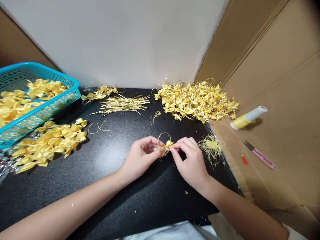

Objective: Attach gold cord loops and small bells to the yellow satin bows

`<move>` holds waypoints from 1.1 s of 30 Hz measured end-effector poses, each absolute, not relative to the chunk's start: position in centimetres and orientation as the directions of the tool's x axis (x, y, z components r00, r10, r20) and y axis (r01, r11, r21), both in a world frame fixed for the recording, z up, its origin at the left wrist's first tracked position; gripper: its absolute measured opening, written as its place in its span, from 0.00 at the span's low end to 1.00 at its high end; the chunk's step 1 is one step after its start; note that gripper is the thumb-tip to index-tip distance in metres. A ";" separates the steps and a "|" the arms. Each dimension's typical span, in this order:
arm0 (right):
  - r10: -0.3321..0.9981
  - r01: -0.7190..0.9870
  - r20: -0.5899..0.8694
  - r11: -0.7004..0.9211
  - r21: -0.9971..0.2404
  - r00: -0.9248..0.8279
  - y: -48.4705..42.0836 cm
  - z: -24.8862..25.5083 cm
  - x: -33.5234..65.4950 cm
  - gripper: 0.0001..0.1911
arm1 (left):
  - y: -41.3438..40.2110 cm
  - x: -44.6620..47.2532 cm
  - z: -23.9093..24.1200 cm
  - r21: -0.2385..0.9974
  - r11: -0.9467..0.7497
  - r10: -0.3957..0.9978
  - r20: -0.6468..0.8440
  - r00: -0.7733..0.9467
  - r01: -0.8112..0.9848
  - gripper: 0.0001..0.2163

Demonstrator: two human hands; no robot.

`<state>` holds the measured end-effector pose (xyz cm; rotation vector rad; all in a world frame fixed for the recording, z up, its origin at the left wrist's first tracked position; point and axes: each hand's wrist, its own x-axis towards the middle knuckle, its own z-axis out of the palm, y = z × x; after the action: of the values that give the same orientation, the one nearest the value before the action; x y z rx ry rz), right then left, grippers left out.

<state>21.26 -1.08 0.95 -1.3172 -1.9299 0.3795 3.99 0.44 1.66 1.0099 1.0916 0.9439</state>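
A small yellow ribbon bow (168, 144) is pinched between my two hands above the black tabletop. Thumb and fingers of my left hand (143, 153) grip its left side, while my right hand (191, 160) pinches the right side. From the bow's top rises a thin gold cord loop (164, 134). A small silvery bell or bead shows just under the knot, partly hidden by the fingertips. Behind my hands lie a loose twisted gold cord (155, 116) and a bundle of straight gold cords (125, 104).
A heap of looped bows (197, 100) lies at back right, cord scraps (211, 148) nearer. Bows without visible loops (55, 140) lie left, beside a turquoise basket (72, 87) of bows. Pink-handled thread snips (261, 156), a red tag (244, 160) and a tube (247, 118) are on cardboard.
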 end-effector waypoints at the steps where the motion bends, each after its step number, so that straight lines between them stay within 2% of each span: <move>1: 0.893 0.665 0.413 0.420 -0.617 -0.180 -1.1 1.0 21.2 0.07 | 0.4 4.0 1.6 0.963 0.250 0.953 -0.228 0.200 -0.096 0.07; 12: 0.962 0.526 0.258 0.264 -0.809 -0.086 -1.2 1.3 20.9 0.08 | 0.2 3.9 1.5 0.977 0.193 0.965 -0.173 0.200 -0.086 0.09; 33: 0.989 0.422 0.143 0.139 -0.896 -0.023 -1.4 0.6 20.2 0.07 | -0.1 4.1 1.2 0.970 0.234 0.961 -0.221 0.169 -0.061 0.11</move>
<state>20.21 -1.36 0.63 -1.4082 -1.5790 0.8540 4.14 -0.05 1.15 1.0557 1.1336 0.9613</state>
